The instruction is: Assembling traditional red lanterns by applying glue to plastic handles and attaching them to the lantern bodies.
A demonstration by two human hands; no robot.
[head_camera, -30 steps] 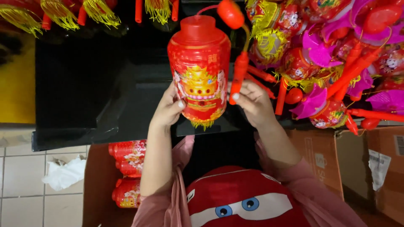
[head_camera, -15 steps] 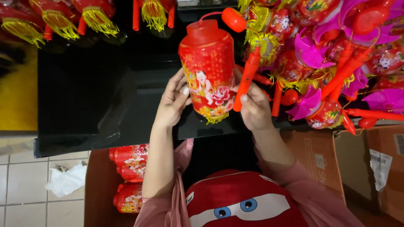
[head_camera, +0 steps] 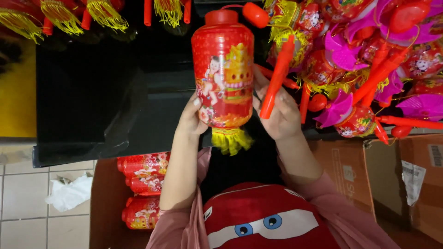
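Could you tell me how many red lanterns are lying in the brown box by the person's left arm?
3: top lantern, middle lantern and bottom lantern, stacked in the cardboard box. More may be hidden beneath the left arm.

Setting: a shop or stockroom selling festive decorations. Evidence: many red paper lanterns with yellow tassels point(head_camera: 60, 16) hang in a row at 11 to 12 o'clock. A dense heap of red and magenta toy lanterns with plastic handles point(head_camera: 364, 60) fills 1 to 3 o'clock. An open cardboard carton point(head_camera: 99, 198) at 7 o'clock holds stacked identical red lanterns point(head_camera: 143, 186). More cartons point(head_camera: 415, 180) stand at 4 o'clock. Tiled floor point(head_camera: 23, 184) at 8 o'clock.
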